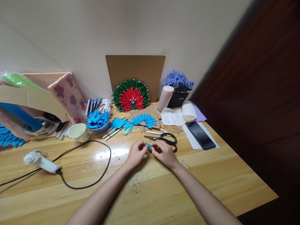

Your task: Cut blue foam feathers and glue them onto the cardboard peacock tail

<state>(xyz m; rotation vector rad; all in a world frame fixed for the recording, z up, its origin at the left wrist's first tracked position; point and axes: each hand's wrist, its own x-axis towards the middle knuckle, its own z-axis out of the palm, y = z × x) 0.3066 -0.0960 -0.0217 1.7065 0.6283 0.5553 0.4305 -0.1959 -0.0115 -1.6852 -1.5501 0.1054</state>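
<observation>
Between the fingertips of my left hand (137, 154) and my right hand (164, 154) is a small blue petal-shaped piece (148, 146), pinched from both sides just above the table. Fingers hide part of it. Black-handled scissors (167, 137) lie right behind my right hand, their blades pointing left. Beyond them a cardboard piece (156, 112) carries a fan of blue petals (144, 120). A bowl (97, 125) heaped with blue pieces (97, 117) stands to the left, beside a blue strip (118, 122).
At left are a white glue gun (41, 161) with a looping black cable (109, 163), a paper cup (78, 132) and a patterned box (67, 93). Behind, a red-green peacock craft (131, 95) leans on cardboard (135, 67). A phone (200, 135) and pink bottle (165, 98) are at right.
</observation>
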